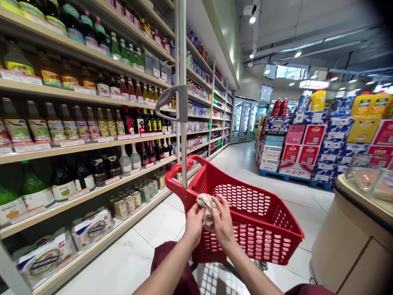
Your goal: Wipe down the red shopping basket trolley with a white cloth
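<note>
Between my two hands is a crumpled, off-white cloth [207,205] with brownish stains. My left hand [194,223] grips its left side, with the fingers closed on it. On the other side, my right hand [223,221] is wrapped round the cloth. Both hands are in front of the near side wall of a red plastic shopping basket cart [260,221] with rows of holes. A grey upright pole with a grey loop handle [184,104] rises from the cart's left end. Part of the cart's near wall is hidden behind my hands.
Shelves [92,151] of bottles and cans run along the left. Stacked drink cartons [302,143] stand on a blue pallet at the right back. A rounded counter [346,229] with clear containers is close on the right. Glass-door coolers [244,119] are at the far end.
</note>
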Demonstrator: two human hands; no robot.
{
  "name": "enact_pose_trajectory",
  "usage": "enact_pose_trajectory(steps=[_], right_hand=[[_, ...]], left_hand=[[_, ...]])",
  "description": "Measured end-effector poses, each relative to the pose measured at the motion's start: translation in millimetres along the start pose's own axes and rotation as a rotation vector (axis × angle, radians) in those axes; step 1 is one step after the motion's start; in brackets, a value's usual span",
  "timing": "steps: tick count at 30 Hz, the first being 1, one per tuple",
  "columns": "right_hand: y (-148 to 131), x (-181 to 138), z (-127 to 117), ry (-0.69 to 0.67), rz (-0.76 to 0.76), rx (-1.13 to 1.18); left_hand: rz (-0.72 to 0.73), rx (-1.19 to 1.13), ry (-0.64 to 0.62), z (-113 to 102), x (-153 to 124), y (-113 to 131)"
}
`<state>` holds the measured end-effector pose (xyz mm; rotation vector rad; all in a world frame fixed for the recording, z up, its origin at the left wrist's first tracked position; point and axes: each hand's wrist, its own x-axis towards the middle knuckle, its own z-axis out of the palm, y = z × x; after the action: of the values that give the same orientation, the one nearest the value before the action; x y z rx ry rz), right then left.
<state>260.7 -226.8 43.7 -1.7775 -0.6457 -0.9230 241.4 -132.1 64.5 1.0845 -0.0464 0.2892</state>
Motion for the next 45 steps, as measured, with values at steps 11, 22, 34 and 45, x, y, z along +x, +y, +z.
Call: enact_pose_trajectory(steps=[11, 22, 34, 45], right_hand=[[30, 29, -15, 0.051, -0.066, -0.124], [125, -39, -100, 0.092, -0.019, -0.554], [165, -49, -140, 0.183, 0.067, -0.698], [176, -52, -156, 0.184, 0.104, -0.714]], left_hand=[[0.112, 0.483, -0.116, 37, 19, 16], [0.827, 1.783, -0.218, 6, 31, -22], [0.794, 1.758, -0.309, 18, 27, -49], [0.826, 1.756, -0.265, 21, 26, -53]])
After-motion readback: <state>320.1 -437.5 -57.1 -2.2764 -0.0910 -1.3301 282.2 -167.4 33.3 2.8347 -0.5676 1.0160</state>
